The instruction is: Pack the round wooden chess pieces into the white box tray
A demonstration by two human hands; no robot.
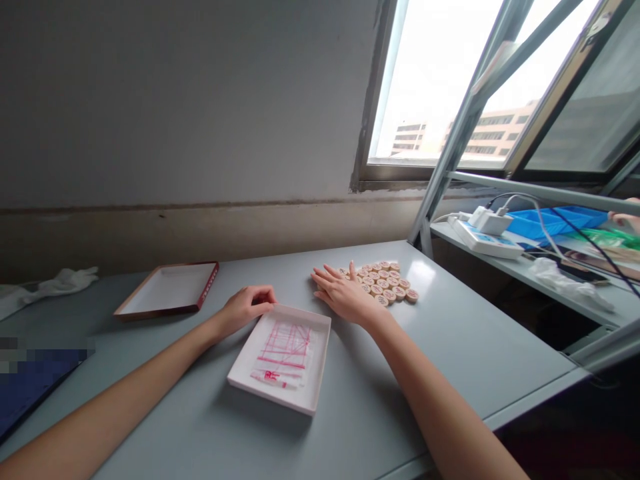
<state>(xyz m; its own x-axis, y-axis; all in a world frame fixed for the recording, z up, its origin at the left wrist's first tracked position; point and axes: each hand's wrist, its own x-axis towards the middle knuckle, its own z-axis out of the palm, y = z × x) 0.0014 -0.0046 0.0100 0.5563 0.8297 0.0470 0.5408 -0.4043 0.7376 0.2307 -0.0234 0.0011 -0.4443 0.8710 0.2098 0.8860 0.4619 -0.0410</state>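
My left hand (250, 304) is closed at the far left corner of a shallow white box (323, 357), its thumb and fingers at the rim. Inside the box lies a folded, see-through plastic sheet (285, 350) printed with pink lines and red characters. My right hand (343, 293) lies flat with its fingers stretched out, over the left side of a group of round wooden Chinese chess pieces (383, 283). The pieces sit close together in rows, with characters on their tops. My palm and fingers hide some of them.
A shallow lid (170, 288) with dark red sides and a white inside lies at the table's back left. White cloth (45, 290) lies beyond it. Right of the table (450, 353), a metal-framed shelf holds a power strip (487, 237) and a blue tray (540, 222); another person's hand (627, 217) shows there.
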